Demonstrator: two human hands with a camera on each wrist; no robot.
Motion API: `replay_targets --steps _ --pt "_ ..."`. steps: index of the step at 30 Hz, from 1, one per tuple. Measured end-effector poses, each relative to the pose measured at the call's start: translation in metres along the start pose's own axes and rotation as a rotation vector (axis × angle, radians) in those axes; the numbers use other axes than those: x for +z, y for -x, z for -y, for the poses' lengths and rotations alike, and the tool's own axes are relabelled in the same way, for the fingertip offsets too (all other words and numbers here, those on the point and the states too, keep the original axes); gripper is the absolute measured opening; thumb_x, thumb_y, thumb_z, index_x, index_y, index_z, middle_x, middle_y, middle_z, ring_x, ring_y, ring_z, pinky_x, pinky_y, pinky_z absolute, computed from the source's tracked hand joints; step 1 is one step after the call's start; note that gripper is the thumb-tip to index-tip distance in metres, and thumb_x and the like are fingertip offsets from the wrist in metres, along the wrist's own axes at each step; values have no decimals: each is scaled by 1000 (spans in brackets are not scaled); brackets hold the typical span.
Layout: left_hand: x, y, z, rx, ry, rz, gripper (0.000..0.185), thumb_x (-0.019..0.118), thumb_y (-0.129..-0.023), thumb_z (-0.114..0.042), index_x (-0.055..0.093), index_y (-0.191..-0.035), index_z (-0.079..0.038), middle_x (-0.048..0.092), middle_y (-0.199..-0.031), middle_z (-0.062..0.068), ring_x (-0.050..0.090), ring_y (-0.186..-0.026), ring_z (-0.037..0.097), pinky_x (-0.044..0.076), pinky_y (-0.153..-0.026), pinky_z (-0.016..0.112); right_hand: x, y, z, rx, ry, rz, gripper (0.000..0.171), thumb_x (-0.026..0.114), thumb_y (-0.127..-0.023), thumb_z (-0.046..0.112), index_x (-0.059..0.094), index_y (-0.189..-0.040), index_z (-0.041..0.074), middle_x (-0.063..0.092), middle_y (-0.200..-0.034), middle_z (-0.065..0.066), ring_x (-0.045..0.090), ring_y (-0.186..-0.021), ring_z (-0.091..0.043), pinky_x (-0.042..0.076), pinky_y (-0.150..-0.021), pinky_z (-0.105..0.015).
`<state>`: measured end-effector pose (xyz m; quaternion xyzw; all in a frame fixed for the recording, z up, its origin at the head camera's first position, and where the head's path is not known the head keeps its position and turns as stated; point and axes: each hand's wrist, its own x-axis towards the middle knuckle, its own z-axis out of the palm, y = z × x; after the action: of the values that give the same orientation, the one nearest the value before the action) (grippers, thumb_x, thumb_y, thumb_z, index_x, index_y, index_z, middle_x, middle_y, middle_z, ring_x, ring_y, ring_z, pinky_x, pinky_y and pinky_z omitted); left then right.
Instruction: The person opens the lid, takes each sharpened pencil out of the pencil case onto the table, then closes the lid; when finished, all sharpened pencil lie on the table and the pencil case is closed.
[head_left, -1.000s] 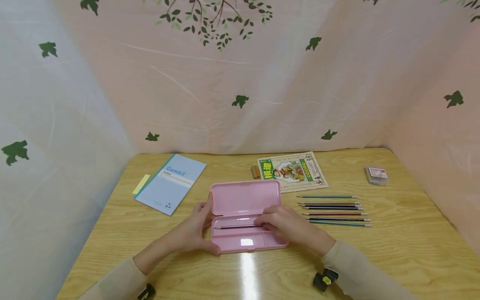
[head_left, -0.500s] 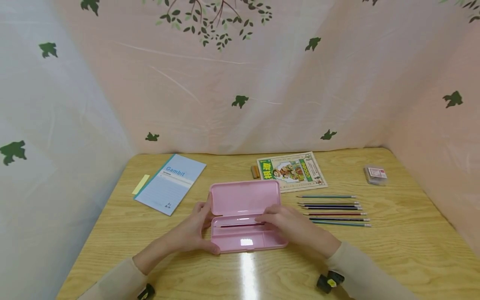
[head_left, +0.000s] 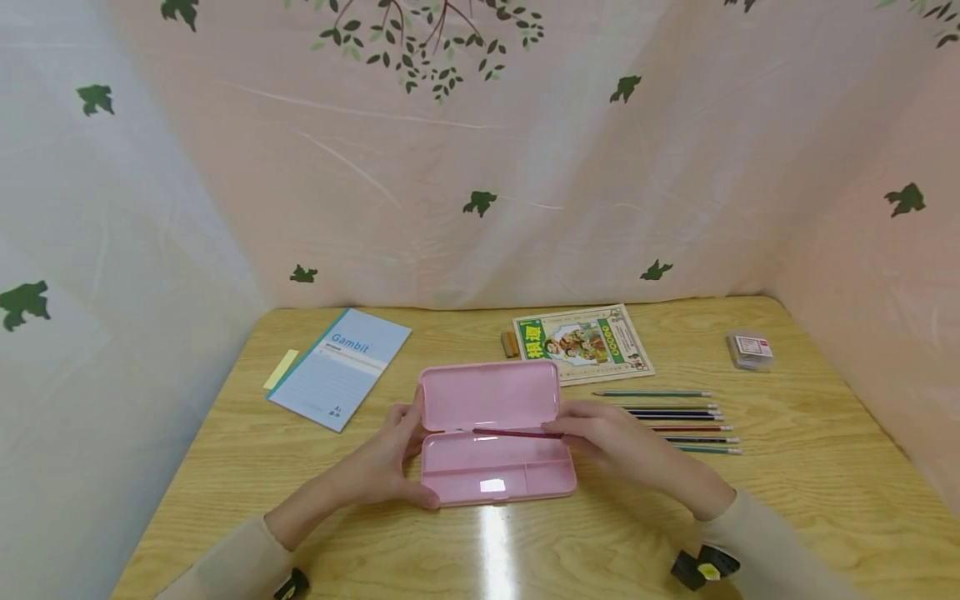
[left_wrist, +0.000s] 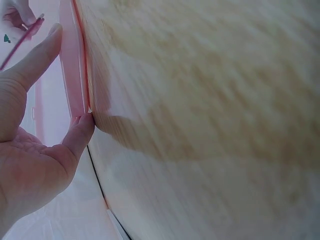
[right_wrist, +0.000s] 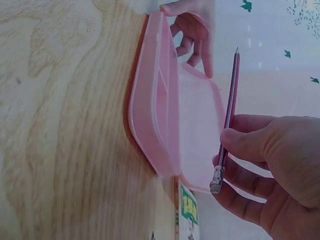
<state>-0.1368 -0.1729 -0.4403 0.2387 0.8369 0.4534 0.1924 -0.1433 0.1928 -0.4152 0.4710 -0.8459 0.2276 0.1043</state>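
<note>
An open pink pencil case (head_left: 491, 396) lies on the table, its lid tipped back; the tray's compartments hold nothing. My left hand (head_left: 390, 458) grips its left end, thumb at the front corner and fingers by the lid. In the right wrist view the left hand's fingers curl behind the case's far end. My right hand (head_left: 618, 437) pinches a dark red striped pencil (right_wrist: 231, 100) near its eraser end, between thumb and fingers. Seen from the head, that pencil lies across the hinge line, above the tray, its tip pointing left.
Several pencils (head_left: 693, 428) lie in a row right of the case, partly behind the right hand. Further back are an illustrated booklet (head_left: 585, 343), a small orange-brown block (head_left: 510, 344) and a small clear box (head_left: 750, 350). A blue notebook (head_left: 341, 367) and yellow strip (head_left: 282, 369) lie left.
My right hand has lifted the dark red pencil out of the tray and moved it right and slightly back. The left hand and the case have stayed put.
</note>
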Motion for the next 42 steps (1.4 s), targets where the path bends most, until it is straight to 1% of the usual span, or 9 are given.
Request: replay_targets --steps 7,12,19,25,29,32,35,37,42 --pt "0 0 1 3 -2 0 148 97 -67 -27 -17 -161 -18 24 -143 17 48 -135 28 39 -114 34 -19 16 -6 -31 -49 -35 35 71 -84 -16 73 -107 10 66 -100 4 63 -88 -9 59 -73 -22" --pt "0 0 2 5 -3 1 148 97 -67 -28 -17 -161 -19 24 -143 18 48 -135 28 40 -114 34 -31 31 -12 2 -51 -2 34 71 -85 -13 72 -106 14 65 -100 8 61 -88 -6 57 -73 -21" --pt "1 0 3 7 -22 1 148 97 -67 -30 -17 -161 -21 25 -142 18 49 -134 28 40 -113 34 -51 57 -21 9 -79 35 41 74 -83 -11 72 -110 20 64 -100 14 60 -87 -3 51 -73 -13" --pt "0 0 2 0 -28 3 147 96 -68 -31 -17 -161 -21 25 -142 17 48 -135 27 40 -114 35 -69 78 -29 66 -132 84 42 74 -85 -10 72 -114 20 64 -101 15 61 -87 -2 54 -70 -16" --pt "0 0 2 -4 -28 4 147 96 -68 -31 -17 -161 -20 25 -143 17 48 -135 27 39 -114 35 -76 93 -36 107 -141 105 40 74 -85 -9 73 -113 19 63 -99 16 58 -84 0 51 -65 -16" --pt "-1 1 2 -7 -28 4 147 96 -68 -31 -17 -161 -20 25 -143 17 48 -135 27 39 -114 35 -78 104 -42 160 -146 137 34 74 -87 -7 74 -111 17 64 -98 14 56 -84 1 51 -62 -18" --pt "-1 1 1 -7 -27 3 147 96 -68 -30 -17 -161 -20 25 -143 17 48 -136 27 39 -114 35 -79 114 -49 220 -150 189 27 73 -88 -4 75 -109 14 67 -100 10 58 -87 0 54 -62 -22" --pt "-1 1 1 -6 -25 2 147 97 -67 -30 -17 -161 -20 25 -142 17 48 -135 27 39 -114 35 -79 121 -53 253 -144 218 25 74 -89 -2 76 -108 14 68 -101 9 60 -88 0 56 -63 -24" --pt "0 0 -1 -8 -28 2 147 97 -68 -30 -17 -161 -18 26 -142 17 48 -136 28 40 -114 35 -75 134 -64 282 -139 235 24 74 -89 -1 77 -106 14 70 -99 8 63 -88 -3 58 -66 -25"
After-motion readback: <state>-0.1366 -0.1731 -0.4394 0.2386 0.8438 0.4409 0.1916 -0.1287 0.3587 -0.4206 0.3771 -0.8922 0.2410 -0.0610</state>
